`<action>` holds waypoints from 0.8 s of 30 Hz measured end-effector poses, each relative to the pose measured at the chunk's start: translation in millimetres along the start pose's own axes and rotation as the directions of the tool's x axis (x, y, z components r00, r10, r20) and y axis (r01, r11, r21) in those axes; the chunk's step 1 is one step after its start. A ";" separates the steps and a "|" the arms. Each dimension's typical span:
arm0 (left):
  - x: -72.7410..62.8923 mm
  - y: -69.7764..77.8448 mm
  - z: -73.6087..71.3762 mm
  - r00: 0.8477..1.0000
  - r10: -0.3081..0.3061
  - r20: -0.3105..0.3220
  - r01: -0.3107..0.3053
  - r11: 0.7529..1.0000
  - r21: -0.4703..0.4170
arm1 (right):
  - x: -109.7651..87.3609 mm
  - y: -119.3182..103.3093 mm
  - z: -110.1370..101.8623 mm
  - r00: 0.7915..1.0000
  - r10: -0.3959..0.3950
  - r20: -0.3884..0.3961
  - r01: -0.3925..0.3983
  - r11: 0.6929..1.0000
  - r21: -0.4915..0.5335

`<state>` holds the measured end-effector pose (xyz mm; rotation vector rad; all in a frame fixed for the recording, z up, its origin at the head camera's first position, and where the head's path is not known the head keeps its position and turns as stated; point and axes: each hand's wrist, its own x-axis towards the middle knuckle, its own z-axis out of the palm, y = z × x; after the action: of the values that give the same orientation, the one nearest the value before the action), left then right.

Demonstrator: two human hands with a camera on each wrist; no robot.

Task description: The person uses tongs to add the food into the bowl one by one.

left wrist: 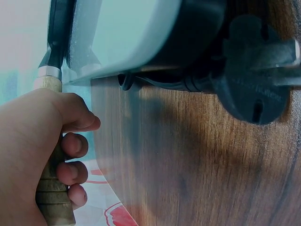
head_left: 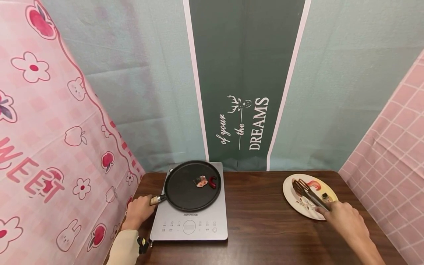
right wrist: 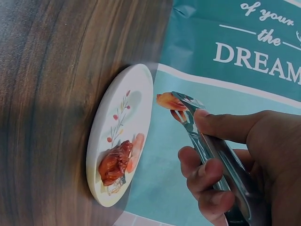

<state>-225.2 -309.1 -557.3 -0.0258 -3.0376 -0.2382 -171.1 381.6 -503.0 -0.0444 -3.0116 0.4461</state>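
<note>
My left hand grips the wooden handle of a flat black frying pan, thumb and fingers curled round it. In the pan lie a dark-skinned, pinkish piece like fish and a curved dark red piece. On the right, my right hand holds metal tongs over a white patterned plate. Between the tong tips is a small yellowish-orange food piece, raised above the plate. A glazed brown piece of meat and a pinkish piece rest on the plate.
The pan sits on a silver induction cooker with a touch panel at its front. A black plug lies beside the cooker. Dark wood tabletop separates cooker and plate. Fabric sheets hang behind and at both sides.
</note>
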 end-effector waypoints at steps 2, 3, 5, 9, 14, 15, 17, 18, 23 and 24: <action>0.0 0.1 -0.2 1.000 -0.001 0.004 0.001 1.000 0.000 | 0.9 -1.4 -0.7 1.000 -0.006 -0.004 0.006 1.000 0.001; -0.1 0.2 -0.3 1.000 -0.001 0.005 0.001 1.000 0.000 | 1.3 -1.9 -1.0 1.000 -0.009 -0.005 0.009 1.000 0.002; -0.1 0.1 -0.4 1.000 0.000 0.004 0.000 1.000 0.000 | 1.9 -3.0 -1.7 1.000 -0.015 -0.004 0.015 1.000 0.007; -0.3 0.5 -1.2 1.000 0.000 0.005 0.000 1.000 -0.002 | 3.1 -5.3 -2.9 1.000 -0.018 -0.006 0.018 1.000 0.020; -0.3 0.9 -1.8 1.000 -0.003 0.009 0.003 1.000 -0.002 | 4.7 -8.8 -4.2 1.000 -0.007 -0.001 0.007 1.000 0.030; -0.4 0.9 -1.8 1.000 -0.003 0.009 0.003 1.000 -0.002 | 5.1 -9.4 -4.4 1.000 -0.006 0.000 0.006 1.000 0.031; -0.7 1.2 -2.0 1.000 -0.001 0.007 0.001 1.000 -0.002 | 5.6 -10.6 -4.6 1.000 -0.006 -0.003 0.006 0.999 0.031; -0.8 1.3 -2.1 1.000 0.000 0.007 0.000 1.000 -0.001 | 5.9 -11.2 -4.7 1.000 -0.006 -0.006 0.006 0.999 0.032; -1.1 1.9 -2.9 1.000 -0.001 0.005 0.001 1.000 -0.002 | 7.5 -14.1 -5.2 1.000 -0.011 -0.013 0.011 0.999 0.038; -0.9 1.8 -2.8 1.000 -0.004 0.006 0.004 1.000 -0.002 | 8.0 -14.7 -5.3 1.000 -0.012 -0.010 0.012 0.999 0.040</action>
<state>-223.9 -307.7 -554.3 -0.0214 -3.0437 -0.2420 -178.7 369.4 -492.9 -0.0256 -2.9905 0.5042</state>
